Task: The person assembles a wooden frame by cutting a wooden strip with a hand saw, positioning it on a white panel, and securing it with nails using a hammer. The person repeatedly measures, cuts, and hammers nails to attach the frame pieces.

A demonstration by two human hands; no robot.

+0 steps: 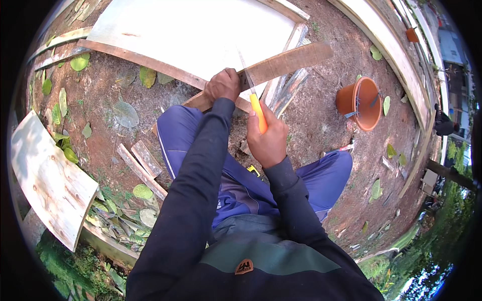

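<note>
One brown plank (291, 62) lies unsevered, cut depth unclear; left grip (223, 86) clamps it, right grip (269, 139) encloses the yellow-handled saw (255, 102).

Bright daylight, overexposed panel (186, 35), dark rim

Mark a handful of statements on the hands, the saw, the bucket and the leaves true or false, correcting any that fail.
1. The right hand grips a yellow-handled saw. True.
2. The left hand hangs clear of the brown plank. False: the left hand is on the plank.
3. The saw's blade crosses the plank. True.
4. The orange-brown bucket is to the left of both hands. False: the bucket is to their right.
5. Green leaves lie on the ground. True.
</note>
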